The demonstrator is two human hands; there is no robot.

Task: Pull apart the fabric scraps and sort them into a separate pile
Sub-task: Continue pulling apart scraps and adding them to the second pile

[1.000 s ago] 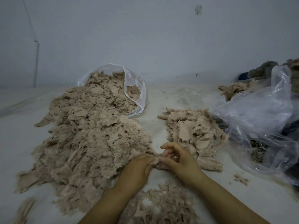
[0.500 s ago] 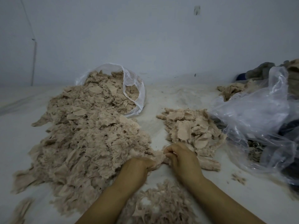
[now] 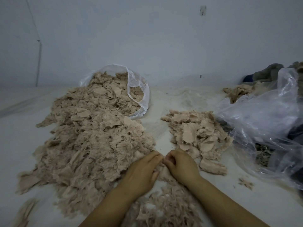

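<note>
No writing, label, brand or number can be read anywhere in the view. The only mark is a small dark smudge on the wall (image 3: 164,38), high above the clear plastic bag (image 3: 139,89); it may be a stain or fitting, too blurred to tell.

Lighting dim, flat, bluish; shadows soft and faint; slight glare on clear plastic bag (image 3: 255,118); motion blur at lower-left corner; wide-angle bending at edges.
</note>
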